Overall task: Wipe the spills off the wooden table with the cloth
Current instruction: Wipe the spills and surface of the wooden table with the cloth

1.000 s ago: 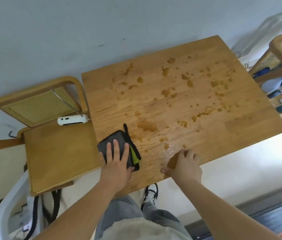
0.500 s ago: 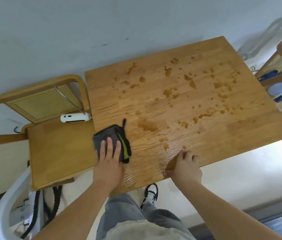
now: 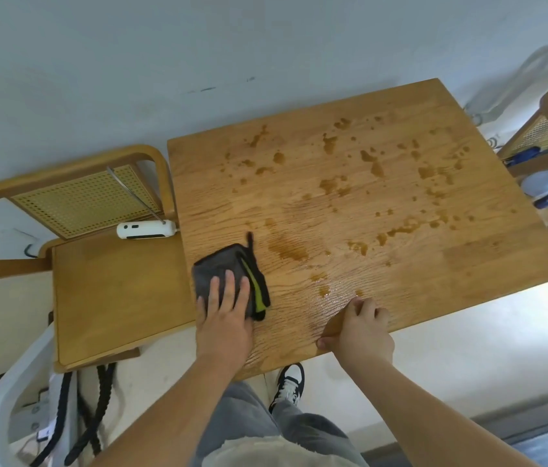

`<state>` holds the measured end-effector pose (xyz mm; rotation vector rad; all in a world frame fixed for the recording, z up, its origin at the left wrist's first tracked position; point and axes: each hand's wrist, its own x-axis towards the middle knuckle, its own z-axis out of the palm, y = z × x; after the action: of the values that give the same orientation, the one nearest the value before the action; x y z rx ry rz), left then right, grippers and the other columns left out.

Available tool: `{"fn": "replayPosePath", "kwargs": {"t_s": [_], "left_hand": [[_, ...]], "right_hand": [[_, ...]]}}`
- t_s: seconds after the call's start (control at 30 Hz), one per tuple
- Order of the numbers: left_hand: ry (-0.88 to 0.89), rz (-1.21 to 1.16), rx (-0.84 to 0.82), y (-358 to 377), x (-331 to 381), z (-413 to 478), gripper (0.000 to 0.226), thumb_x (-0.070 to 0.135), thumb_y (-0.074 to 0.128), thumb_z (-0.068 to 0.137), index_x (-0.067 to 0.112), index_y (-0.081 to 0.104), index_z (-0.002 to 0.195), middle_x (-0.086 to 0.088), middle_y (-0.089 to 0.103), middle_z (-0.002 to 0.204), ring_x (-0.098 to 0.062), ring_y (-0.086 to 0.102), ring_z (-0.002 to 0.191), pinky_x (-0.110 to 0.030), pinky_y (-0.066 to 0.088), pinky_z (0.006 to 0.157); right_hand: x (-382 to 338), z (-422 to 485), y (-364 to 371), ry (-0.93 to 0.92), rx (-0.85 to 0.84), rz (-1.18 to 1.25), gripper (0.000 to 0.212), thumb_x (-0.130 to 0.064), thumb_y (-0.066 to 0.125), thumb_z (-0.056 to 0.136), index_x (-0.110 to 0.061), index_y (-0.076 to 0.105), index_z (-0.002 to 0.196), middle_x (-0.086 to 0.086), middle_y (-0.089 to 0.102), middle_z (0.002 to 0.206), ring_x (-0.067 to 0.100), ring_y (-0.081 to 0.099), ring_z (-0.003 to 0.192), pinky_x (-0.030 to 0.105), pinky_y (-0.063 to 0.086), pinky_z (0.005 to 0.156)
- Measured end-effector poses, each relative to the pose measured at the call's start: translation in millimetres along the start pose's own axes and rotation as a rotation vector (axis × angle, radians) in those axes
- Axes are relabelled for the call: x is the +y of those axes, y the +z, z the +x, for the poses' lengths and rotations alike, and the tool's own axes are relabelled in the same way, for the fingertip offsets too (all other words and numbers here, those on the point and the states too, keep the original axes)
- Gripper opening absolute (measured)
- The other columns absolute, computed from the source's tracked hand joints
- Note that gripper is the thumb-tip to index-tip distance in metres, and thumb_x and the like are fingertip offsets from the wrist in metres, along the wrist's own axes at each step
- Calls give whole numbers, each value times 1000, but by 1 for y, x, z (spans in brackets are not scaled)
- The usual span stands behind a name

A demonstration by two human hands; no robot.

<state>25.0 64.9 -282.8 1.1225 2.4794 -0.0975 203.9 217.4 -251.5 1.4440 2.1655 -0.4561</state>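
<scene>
- We are bracing with our right hand [image 3: 363, 328], its fingers curling onto the near edge of the wooden table [image 3: 451, 264] and its thumb lying along the rim
- We are pressing our left hand [image 3: 223, 313] flat, fingers straight, on the folded grey cloth [image 3: 213, 266] near the table's left edge
- The cloth is looking soft, light and limp, so we are judging a flat palm on its middle better than a pinch
- Brown spills [image 3: 291, 247] are lying just right of it and scattering toward the far corner

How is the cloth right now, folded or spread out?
Folded. The cloth is a compact square pad with a green strip layered along one side, pressed under the left hand.
</scene>
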Motion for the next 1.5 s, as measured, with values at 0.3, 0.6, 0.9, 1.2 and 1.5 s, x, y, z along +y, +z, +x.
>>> {"fn": "replayPosePath", "kwargs": {"t_s": [0.3,0.6,0.9,1.2,1.5], "left_hand": [[408,229,-155,-7,16,-12,75,45,33,108,37,-21,159,8,-31,165,-23,-26,155,-51,-6,126],[613,226,-223,-1,68,-12,77,35,39,108,35,-19,160,9,-30,166,-27,-35,150,-54,-10,126],[645,182,-208,4,128,10,74,35,39,108,33,-11,162,8,-23,169,-28,-33,151,-56,-10,125],[497,40,-125,-20,144,51,77,20,43,105,34,-6,163,10,-19,169,-24,-26,155,-52,-8,127],[785,214,-241,-39,72,87,76,10,45,104,38,6,163,17,-12,166,-10,-25,152,-43,-9,127]], "right_hand": [[39,5,-18,-35,49,162,97,-70,77,74,-35,31,152,0,25,156,27,23,143,47,56,93],[63,32,-25,81,37,113,115,-60,91,61,-29,26,151,3,24,154,32,19,145,45,56,90],[56,36,-19,77,120,36,84,-39,81,80,-15,35,146,12,36,143,33,35,132,33,53,90],[56,38,-26,84,75,26,109,-55,92,63,-17,36,147,8,35,142,33,34,132,36,52,97],[53,40,-30,100,37,82,114,-52,95,60,-20,34,151,8,32,143,32,30,133,36,54,95]]}}
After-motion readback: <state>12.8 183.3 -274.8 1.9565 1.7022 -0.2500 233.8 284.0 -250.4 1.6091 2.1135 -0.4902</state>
